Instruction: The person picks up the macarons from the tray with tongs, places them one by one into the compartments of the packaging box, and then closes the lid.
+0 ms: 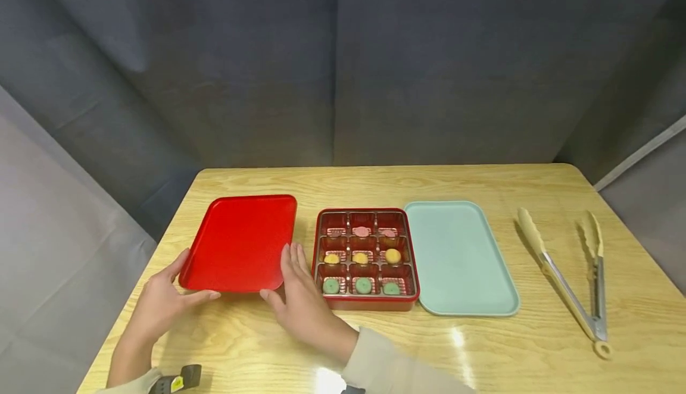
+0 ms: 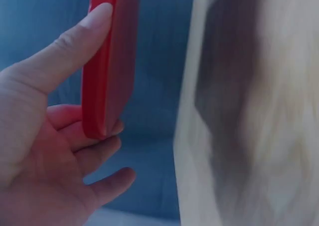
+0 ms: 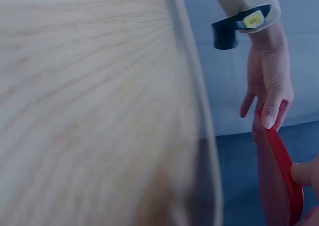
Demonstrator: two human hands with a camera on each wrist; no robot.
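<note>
Both hands hold a red square lid level above the table's left part. My left hand grips its near left corner; in the left wrist view its thumb lies on the rim and the fingers are on the other side. At the near right corner, my right hand holds the lid, fingers along the side and thumb at the front edge. Just right of it stands a red box with a clear divided insert. Small round pieces sit in its compartments: pink at the back, yellow in the middle, green in front.
A pale green tray lies against the box's right side. Farther right, tongs with cream tips lie spread on the wooden table. Grey curtains hang behind and beside the table.
</note>
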